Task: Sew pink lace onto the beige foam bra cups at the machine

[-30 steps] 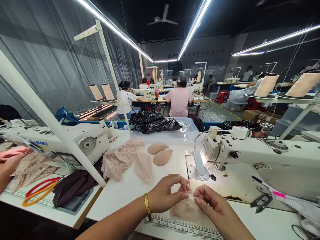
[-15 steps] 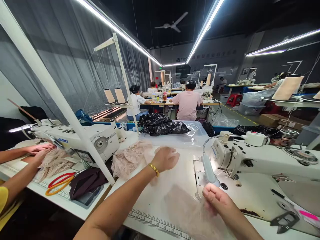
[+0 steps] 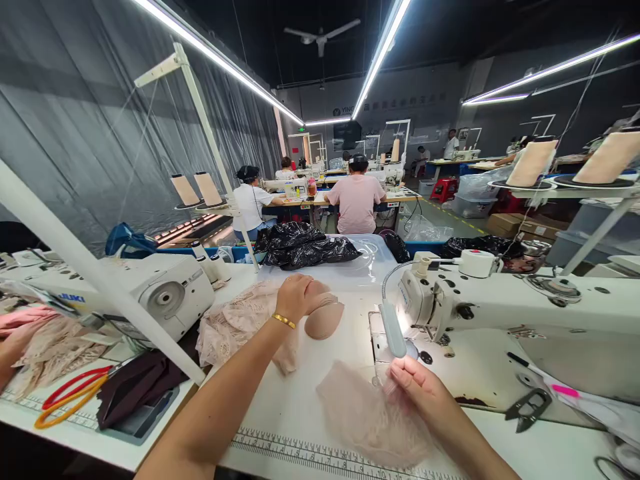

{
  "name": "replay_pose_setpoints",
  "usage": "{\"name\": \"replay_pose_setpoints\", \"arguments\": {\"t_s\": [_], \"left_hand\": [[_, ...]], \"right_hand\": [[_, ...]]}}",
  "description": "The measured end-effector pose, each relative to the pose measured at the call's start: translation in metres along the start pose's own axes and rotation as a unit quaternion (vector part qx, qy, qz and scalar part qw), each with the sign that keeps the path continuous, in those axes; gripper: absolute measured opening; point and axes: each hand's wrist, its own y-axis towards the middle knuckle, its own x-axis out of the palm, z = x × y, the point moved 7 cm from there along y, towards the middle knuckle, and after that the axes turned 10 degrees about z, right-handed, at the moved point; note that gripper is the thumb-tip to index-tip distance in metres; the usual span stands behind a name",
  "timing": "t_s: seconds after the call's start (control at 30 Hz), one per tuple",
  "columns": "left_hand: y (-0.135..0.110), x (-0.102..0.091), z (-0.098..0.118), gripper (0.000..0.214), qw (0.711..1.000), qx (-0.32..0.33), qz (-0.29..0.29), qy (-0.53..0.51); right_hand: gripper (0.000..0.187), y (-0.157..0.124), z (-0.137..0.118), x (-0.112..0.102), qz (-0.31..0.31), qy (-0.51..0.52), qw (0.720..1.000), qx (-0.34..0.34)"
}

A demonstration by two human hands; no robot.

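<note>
My left hand (image 3: 295,298), wearing a gold bracelet, has its fingers curled over the upper edge of beige moulded bra cups (image 3: 325,321), which show below and right of it. Beside that hand, at its left, lies a heap of beige lace fabric (image 3: 235,317). My right hand (image 3: 413,383) is closed, thumb against fingers, on the edge of a sheer beige lace piece (image 3: 363,410) that spreads over the table (image 3: 273,413), slightly blurred. Just beyond the right hand are the grey lamp (image 3: 393,330) and the sewing machine (image 3: 480,297).
Thread snips (image 3: 529,408) lie at the right below the machine. A printed ruler (image 3: 300,453) runs along the front edge. To the left, a post (image 3: 95,267) stands before a neighbouring machine (image 3: 165,293), with scissors (image 3: 70,397) and dark cloth (image 3: 135,387). A black plastic bag (image 3: 305,245) lies behind.
The view has swung rightward. My left hand has moved left and down onto the bra cups, which now show under its fingers. My right hand keeps hold of the lace piece.
</note>
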Motion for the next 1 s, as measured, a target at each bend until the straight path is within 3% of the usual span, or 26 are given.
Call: {"name": "replay_pose_setpoints", "arguments": {"t_s": [0.07,0.13,0.23,0.3,0.4,0.5,0.57,0.6,0.7,0.73,0.8,0.87,0.93,1.0], "left_hand": [[-0.017,-0.014,0.016,0.036,0.998,0.02,-0.023,-0.048],[-0.047,-0.018,0.037,0.026,0.988,0.057,-0.098,-0.105],[-0.1,-0.015,0.069,0.014,0.946,0.099,-0.23,-0.206],[-0.125,-0.008,0.082,0.012,0.931,0.096,-0.267,-0.229],[-0.137,0.002,0.095,0.012,0.943,0.112,-0.225,-0.216],[-0.135,0.01,0.113,0.053,0.916,0.192,-0.186,-0.299],[-0.136,0.024,0.116,0.078,0.873,0.19,-0.264,-0.364],[-0.138,0.034,0.113,0.078,0.85,0.164,-0.33,-0.377],[-0.152,0.054,0.095,0.051,0.79,0.072,-0.503,-0.344],[-0.153,0.054,0.088,0.038,0.795,0.07,-0.516,-0.311],[-0.141,0.045,0.076,0.022,0.86,0.104,-0.445,-0.227],[-0.119,0.025,0.067,0.012,0.934,0.139,-0.296,-0.142],[-0.104,0.004,0.061,0.011,0.969,0.142,-0.178,-0.093],[-0.101,-0.009,0.059,0.019,0.981,0.16,-0.103,-0.038]], "right_hand": [[0.052,-0.002,-0.001,-0.001,0.003,0.005,1.0,0.0],[0.056,-0.004,-0.002,-0.002,0.003,0.011,1.0,0.001],[0.064,-0.007,-0.006,-0.003,-0.011,0.025,1.0,-0.004],[0.062,-0.009,-0.009,-0.001,-0.026,0.014,0.999,-0.026],[0.05,-0.013,-0.012,0.004,-0.042,-0.021,0.998,-0.048],[0.043,-0.019,-0.016,0.01,-0.066,-0.047,0.995,-0.058],[0.041,-0.025,-0.023,0.012,-0.082,-0.072,0.991,-0.075],[0.04,-0.028,-0.027,0.011,-0.082,-0.088,0.989,-0.084],[0.039,-0.035,-0.041,0.0,-0.023,-0.124,0.986,-0.108],[0.039,-0.037,-0.045,-0.005,0.011,-0.132,0.984,-0.116],[0.039,-0.042,-0.05,-0.012,0.082,-0.145,0.977,-0.134],[0.034,-0.045,-0.051,-0.013,0.138,-0.161,0.964,-0.159],[0.025,-0.044,-0.051,-0.008,0.157,-0.19,0.945,-0.213],[0.015,-0.039,-0.05,0.001,0.129,-0.264,0.906,-0.305]]}}
